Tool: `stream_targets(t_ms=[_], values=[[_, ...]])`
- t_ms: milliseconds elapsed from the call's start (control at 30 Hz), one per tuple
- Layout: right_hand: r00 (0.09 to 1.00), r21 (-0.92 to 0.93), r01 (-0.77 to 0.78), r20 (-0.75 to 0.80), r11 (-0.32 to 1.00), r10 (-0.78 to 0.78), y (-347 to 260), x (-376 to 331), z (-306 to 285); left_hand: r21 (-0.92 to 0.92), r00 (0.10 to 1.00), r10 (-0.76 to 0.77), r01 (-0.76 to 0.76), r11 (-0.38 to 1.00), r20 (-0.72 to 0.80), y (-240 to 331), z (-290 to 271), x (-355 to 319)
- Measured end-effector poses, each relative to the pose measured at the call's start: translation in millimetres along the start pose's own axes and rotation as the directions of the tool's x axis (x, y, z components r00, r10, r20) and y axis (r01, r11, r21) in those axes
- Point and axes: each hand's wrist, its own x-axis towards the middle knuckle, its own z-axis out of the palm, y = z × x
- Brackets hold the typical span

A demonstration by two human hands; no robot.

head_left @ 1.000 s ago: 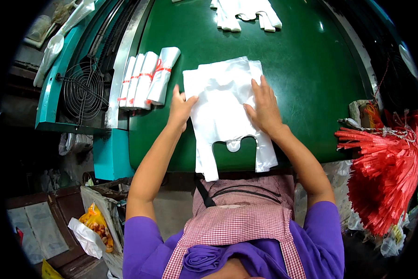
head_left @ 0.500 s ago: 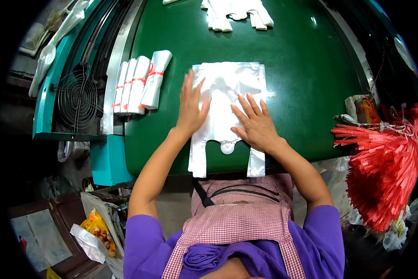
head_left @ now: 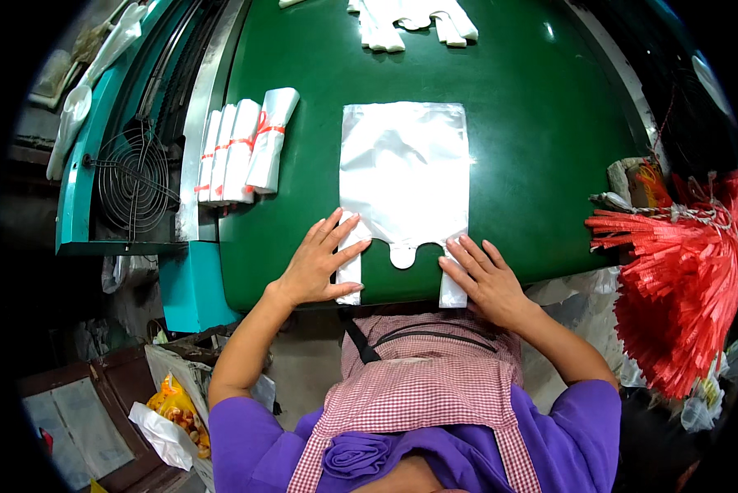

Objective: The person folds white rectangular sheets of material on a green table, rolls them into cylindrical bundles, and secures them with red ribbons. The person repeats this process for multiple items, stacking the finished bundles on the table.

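A flat stack of white plastic vest bags [head_left: 406,164] lies on the green belt [head_left: 541,164] in front of me, its two handle strips pointing toward me and a round tab between them. My left hand [head_left: 315,261] rests on the left handle strip with its fingers spread. On the other side, my right hand [head_left: 485,275] lies with stretched fingers over the top of the right handle strip. Neither hand grips anything. Left of the stack are several rolled bundles of white bags [head_left: 241,152] tied with red ribbon.
More white bags [head_left: 410,20] lie at the belt's far end. A bunch of red plastic strips [head_left: 673,287] hangs at the right edge. At the left stand a wire fan guard [head_left: 135,181] and a teal machine frame [head_left: 192,283]. A yellow bag [head_left: 176,407] sits at lower left.
Both hands have slid toward me, from the body of the bag stack down to its handle strips. The stack's surface looks smoother and its upper part is uncovered.
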Motion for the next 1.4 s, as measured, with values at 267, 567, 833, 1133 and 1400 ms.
stream_targets(t_ms=[267, 567, 833, 1133, 1400], values=[[0.965, 0.307, 0.104, -0.260, 0.946, -0.021, 9, -7, 8, 0.029, 0.996, 0.075, -0.077, 0.997, 0.051, 19, -3, -29], [0.955, 0.725, 0.095, -0.259, 0.683, 0.142, 20, 25, -19, -0.449, 0.942, -0.241, 0.116, 0.886, -0.232, 44, 4, 66], [0.978, 0.472, -0.189, 0.016, 0.861, 0.206, 0, 84, -9, 0.132, 0.891, 0.110, -0.057, 0.990, -0.441, 36, 32, 64], [0.952, 0.290, -0.081, -0.260, 0.954, 0.160, 38, 93, 4, -0.086, 0.936, 0.037, -0.071, 0.994, -0.349, 48, 33, 78], [0.912, 0.171, -0.053, -0.393, 0.984, 0.118, 25, 91, 24, 0.116, 0.892, 0.004, 0.054, 0.992, -0.452, 18, 13, 110]])
